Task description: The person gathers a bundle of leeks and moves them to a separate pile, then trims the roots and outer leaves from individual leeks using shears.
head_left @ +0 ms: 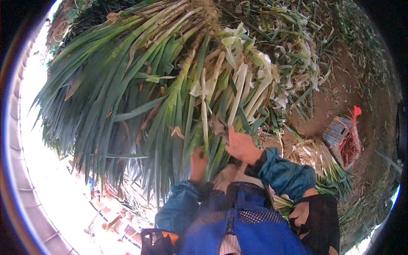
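Note:
My left hand (198,163) is closed around the green part of a long leek-like green onion (205,110), whose pale stalk points away from me. To its right, my right hand (243,147) has its index finger stretched forward and the other fingers curled. A blurred brown scrap (218,126) lies at its fingertips; whether they pinch it I cannot make out. Beyond both hands, a large heap of green onions (123,80) spreads its leaves leftward. Several peeled white stalks (238,91) lie just ahead of my right hand.
Stripped leaves (293,55) litter the soil at the upper right. A bundle of cleaned green onions (318,159) lies beyond my right sleeve. Next to it is a mesh bag (349,144) with reddish strands and a red top. A curved pale edge (25,170) borders the left side.

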The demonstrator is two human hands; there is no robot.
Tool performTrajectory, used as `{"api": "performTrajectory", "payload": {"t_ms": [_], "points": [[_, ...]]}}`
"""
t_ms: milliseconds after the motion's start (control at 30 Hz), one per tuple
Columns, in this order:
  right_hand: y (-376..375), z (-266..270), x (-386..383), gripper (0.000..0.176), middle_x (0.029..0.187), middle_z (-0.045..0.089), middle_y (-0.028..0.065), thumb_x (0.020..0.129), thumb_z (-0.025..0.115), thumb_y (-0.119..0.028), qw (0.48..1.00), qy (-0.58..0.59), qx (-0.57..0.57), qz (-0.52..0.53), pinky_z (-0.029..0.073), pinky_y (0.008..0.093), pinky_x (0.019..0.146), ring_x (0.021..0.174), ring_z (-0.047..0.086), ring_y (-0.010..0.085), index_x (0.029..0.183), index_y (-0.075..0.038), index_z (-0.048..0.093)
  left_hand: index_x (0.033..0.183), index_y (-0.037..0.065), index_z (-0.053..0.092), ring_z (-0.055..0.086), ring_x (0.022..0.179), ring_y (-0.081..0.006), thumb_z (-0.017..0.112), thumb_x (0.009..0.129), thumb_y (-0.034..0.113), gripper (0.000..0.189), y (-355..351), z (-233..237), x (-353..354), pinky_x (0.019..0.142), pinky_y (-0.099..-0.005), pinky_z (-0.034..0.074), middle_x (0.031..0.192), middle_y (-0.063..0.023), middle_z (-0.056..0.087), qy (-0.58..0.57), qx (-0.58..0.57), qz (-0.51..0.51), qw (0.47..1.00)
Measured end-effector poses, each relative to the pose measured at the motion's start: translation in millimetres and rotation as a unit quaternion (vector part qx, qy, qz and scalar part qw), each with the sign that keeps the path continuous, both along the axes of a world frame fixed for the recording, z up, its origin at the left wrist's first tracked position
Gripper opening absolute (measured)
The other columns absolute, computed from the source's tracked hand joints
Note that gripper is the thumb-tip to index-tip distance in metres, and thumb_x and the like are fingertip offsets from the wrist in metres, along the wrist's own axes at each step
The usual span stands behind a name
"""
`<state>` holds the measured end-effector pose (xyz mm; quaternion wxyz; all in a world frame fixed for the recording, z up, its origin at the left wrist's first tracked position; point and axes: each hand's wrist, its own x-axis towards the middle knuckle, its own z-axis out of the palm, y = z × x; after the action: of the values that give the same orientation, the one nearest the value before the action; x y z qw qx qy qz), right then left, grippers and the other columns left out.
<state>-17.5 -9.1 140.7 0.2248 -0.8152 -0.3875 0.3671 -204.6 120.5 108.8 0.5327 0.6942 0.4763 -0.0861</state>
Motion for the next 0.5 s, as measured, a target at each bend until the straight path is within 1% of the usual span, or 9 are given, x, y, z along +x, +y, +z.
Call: {"api": "performTrajectory", "payload": {"t_ms": [33,133,200,267,367,433,467,500], "points": [[8,-5,7,0.069,0.077,0.059,0.0222,0.072,0.059,-0.027,0.999,-0.024,0.042,-0.011,0.048,0.0434,0.061,0.072,0.059,0.0372,0.122,0.013,0.032,0.117,-0.005,0.051,0.057,0.094,-0.0230,0.055,0.065,-0.003,0.052,0,10,4,0.082,-0.0297,0.045,0.104,-0.0154,0.060,0.023,0.005,-0.018,1.000],[30,-3,23,0.071,0.074,0.059,0.0204,0.071,0.060,-0.027,0.999,-0.041,-0.031,-0.014,0.048,0.0432,0.060,0.070,0.060,0.0364,0.122,0.014,0.032,0.117,-0.004,0.051,0.058,0.093,-0.0211,0.055,0.065,-0.002,0.053,-3,3,-6,0.080,-0.0291,0.045,0.103,-0.0160,0.061,-0.075,-0.062,0.054,0.994],[22,0,15,0.061,0.072,0.059,0.0228,0.071,0.057,-0.020,0.999,-0.028,0.008,-0.023,0.049,0.0452,0.057,0.067,0.061,0.0386,0.118,0.013,0.035,0.118,-0.003,0.052,0.058,0.094,-0.0209,0.056,0.065,-0.002,0.053,-1,-2,-10,0.081,-0.0299,0.045,0.105,-0.0162,0.060,-0.044,-0.035,0.038,0.998],[23,-5,14,0.057,0.069,0.060,0.0238,0.071,0.055,-0.016,0.999,-0.033,0.025,-0.023,0.049,0.0466,0.056,0.066,0.061,0.0397,0.116,0.013,0.036,0.118,-0.002,0.052,0.058,0.095,-0.0213,0.057,0.065,-0.001,0.053,0,-4,-13,0.082,-0.0307,0.045,0.106,-0.0163,0.060,-0.031,-0.010,0.017,0.999],[35,-13,22,0.059,0.067,0.059,0.0232,0.070,0.055,-0.014,0.998,-0.053,0.017,-0.023,0.049,0.0475,0.056,0.066,0.061,0.0398,0.118,0.014,0.035,0.117,-0.002,0.053,0.058,0.097,-0.0233,0.058,0.065,-0.001,0.052,0,-1,-18,0.083,-0.0319,0.045,0.107,-0.0163,0.060,-0.020,0.015,-0.025,0.999],[55,-5,44,0.060,0.065,0.059,0.0229,0.070,0.054,-0.014,0.998,-0.054,0.014,-0.031,0.049,0.0478,0.057,0.066,0.061,0.0401,0.119,0.015,0.034,0.117,-0.002,0.053,0.058,0.099,-0.0250,0.058,0.066,0.000,0.052,-1,-9,-31,0.084,-0.0328,0.045,0.109,-0.0167,0.060,0.005,0.019,-0.055,0.998],[60,-18,45,0.060,0.066,0.060,0.0228,0.070,0.055,-0.014,0.996,-0.072,0.026,-0.052,0.049,0.0476,0.057,0.065,0.061,0.0403,0.118,0.015,0.035,0.117,-0.001,0.053,0.058,0.100,-0.0257,0.058,0.066,0.000,0.051,-4,-12,-39,0.085,-0.0330,0.045,0.109,-0.0171,0.060,0.003,0.003,-0.043,0.999],[59,-14,46,0.059,0.067,0.060,0.0225,0.070,0.055,-0.014,0.997,-0.050,0.017,-0.052,0.049,0.0475,0.057,0.064,0.061,0.0402,0.118,0.015,0.034,0.117,-0.001,0.053,0.058,0.101,-0.0263,0.058,0.066,0.000,0.051,-8,-16,-49,0.086,-0.0333,0.045,0.109,-0.0176,0.060,0.001,-0.013,-0.031,0.999]]}}
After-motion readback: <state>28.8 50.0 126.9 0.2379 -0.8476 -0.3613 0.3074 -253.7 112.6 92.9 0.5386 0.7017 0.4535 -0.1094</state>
